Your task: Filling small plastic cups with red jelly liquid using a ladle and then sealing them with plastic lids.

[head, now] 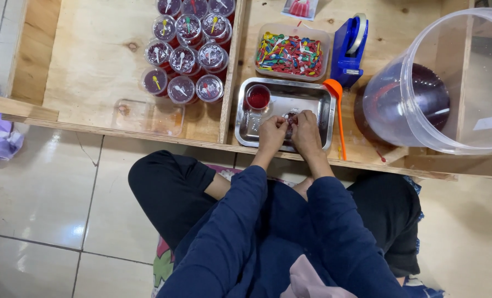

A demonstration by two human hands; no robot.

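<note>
Both hands worked together over the steel tray [322, 105] on the low plywood surface [100, 60]. The left hand [272, 134] and right hand [305, 132] met at a small lidded cup [290, 117] resting inside the tray, near its front wall; the fingers of each closed on that cup from either side — a pinching grip, though the exact contact under the fingertips was too small to make out. A second cup of red liquid [257, 97], without a lid, stood in the tray's back left corner, apart from the hands. Judged from this, the step in hand was the closing or dressing of one filled cup. The next move would call for a firm, level press so the lid seats without spilling. Finished cups [184, 59], each with a small spoon on its lid, were grouped in the left compartment. A tub of coloured spoons [290, 54], a blue tape dispenser [348, 49], an orange ladle [336, 96] and a large clear bucket of dark red liquid [422, 94] stood behind and to the right.
</note>
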